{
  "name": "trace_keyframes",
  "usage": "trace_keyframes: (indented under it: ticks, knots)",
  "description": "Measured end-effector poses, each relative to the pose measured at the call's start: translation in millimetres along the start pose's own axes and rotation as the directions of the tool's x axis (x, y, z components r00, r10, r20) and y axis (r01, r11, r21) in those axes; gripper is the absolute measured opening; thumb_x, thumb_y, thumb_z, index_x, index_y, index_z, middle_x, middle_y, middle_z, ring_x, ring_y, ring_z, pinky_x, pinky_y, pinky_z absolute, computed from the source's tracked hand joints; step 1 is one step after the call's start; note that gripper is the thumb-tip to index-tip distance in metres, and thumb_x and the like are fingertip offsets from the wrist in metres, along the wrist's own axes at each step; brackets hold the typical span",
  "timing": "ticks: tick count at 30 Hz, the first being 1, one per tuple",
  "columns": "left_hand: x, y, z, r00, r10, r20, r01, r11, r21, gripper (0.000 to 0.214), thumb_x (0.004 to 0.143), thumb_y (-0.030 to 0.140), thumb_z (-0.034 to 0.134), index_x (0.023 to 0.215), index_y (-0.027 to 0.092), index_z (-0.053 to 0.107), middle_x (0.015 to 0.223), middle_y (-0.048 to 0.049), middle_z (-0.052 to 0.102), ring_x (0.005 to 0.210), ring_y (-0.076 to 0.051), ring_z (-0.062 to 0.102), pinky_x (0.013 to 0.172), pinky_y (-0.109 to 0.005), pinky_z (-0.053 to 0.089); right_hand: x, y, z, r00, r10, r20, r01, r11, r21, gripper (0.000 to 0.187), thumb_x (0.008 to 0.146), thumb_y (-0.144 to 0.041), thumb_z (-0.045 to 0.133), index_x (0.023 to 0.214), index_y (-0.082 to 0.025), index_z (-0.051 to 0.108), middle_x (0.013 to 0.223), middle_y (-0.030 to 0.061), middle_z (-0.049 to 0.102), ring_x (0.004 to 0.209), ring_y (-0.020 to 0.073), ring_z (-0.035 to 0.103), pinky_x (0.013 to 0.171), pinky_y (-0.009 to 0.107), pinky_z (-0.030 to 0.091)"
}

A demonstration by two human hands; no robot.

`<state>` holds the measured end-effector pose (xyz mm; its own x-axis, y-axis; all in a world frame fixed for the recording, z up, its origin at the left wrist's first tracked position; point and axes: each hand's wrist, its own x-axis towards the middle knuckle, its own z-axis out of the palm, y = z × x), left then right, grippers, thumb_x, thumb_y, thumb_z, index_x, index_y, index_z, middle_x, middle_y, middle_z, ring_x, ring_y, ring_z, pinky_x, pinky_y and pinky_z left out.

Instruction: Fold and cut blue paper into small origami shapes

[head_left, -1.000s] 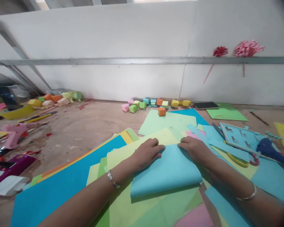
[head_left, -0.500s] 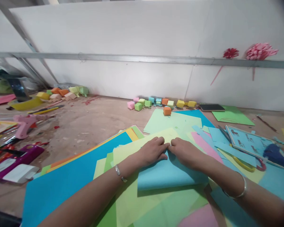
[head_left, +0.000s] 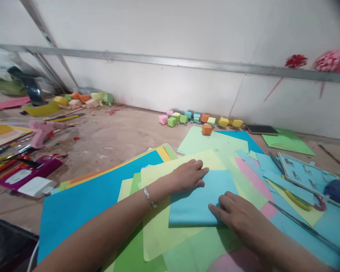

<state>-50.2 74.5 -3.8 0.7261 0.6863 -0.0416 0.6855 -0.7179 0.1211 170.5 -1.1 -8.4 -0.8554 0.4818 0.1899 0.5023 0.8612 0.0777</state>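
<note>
A folded light-blue paper sheet (head_left: 204, 194) lies on a pile of coloured sheets. My left hand (head_left: 187, 175) rests flat on its upper left corner, fingers stretched out. My right hand (head_left: 238, 215) lies flat on its lower right edge, fingers extended and pressing the fold. A big blue sheet (head_left: 87, 206) spreads to the left under the pile. Yellow-green sheets (head_left: 158, 234) lie beneath the folded paper.
Small paper cubes (head_left: 200, 120) line the wall base, more of them (head_left: 82, 99) at the far left. A pink glue gun (head_left: 41, 132) and a purple tool (head_left: 31, 173) lie left. Scissors (head_left: 306, 198), a printed blue card (head_left: 308, 174) and a dark phone (head_left: 262, 129) lie right.
My right hand slid from the paper's top edge, beside the left hand, down to its lower right edge. The left hand stayed at the top. The view shifted slightly right and down.
</note>
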Motion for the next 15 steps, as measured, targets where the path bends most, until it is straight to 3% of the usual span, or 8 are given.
trace_keyframes:
  ticks: [4, 9, 15]
  knots:
    - [-1.2, 1.0, -1.0, 1.0, -0.005, -0.007, 0.005, 1.0, -0.007, 0.039, 0.094, 0.04, 0.051, 0.123, 0.014, 0.053, 0.105, -0.0113, 0.054, 0.09, -0.025, 0.05, 0.08, -0.035, 0.04, -1.1, -3.9, -6.2, 0.999, -0.007, 0.051, 0.003, 0.997, 0.074, 0.029, 0.082, -0.001, 0.05, 0.103, -0.018, 0.063, 0.075, 0.0037, 0.056, 0.067, 0.0178, 0.046, 0.057, 0.032, 0.028]
    - [-2.9, 0.6, 2.1, 0.998, 0.015, -0.057, -0.016, 1.0, -0.027, 0.06, 0.09, 0.06, 0.046, 0.126, 0.013, 0.051, 0.103, -0.0109, 0.054, 0.087, -0.025, 0.049, 0.078, -0.035, 0.041, 3.8, -3.7, 0.8, 0.998, -0.026, 0.053, 0.024, 0.999, 0.033, 0.038, 0.08, -0.002, 0.053, 0.115, -0.016, 0.059, 0.076, 0.0039, 0.056, 0.069, 0.0186, 0.046, 0.058, 0.031, 0.026]
    - [-1.6, -0.8, 4.6, 0.999, 0.01, -0.038, -0.01, 1.0, -0.009, 0.062, 0.089, 0.06, 0.049, 0.128, 0.013, 0.05, 0.105, -0.0118, 0.054, 0.089, -0.025, 0.049, 0.079, -0.035, 0.04, -11.2, -10.4, 3.7, 0.992, -0.091, 0.084, 0.083, 0.992, 0.092, 0.041, 0.082, -0.01, 0.058, 0.122, -0.021, 0.057, 0.076, 0.0027, 0.057, 0.068, 0.0183, 0.045, 0.058, 0.032, 0.026]
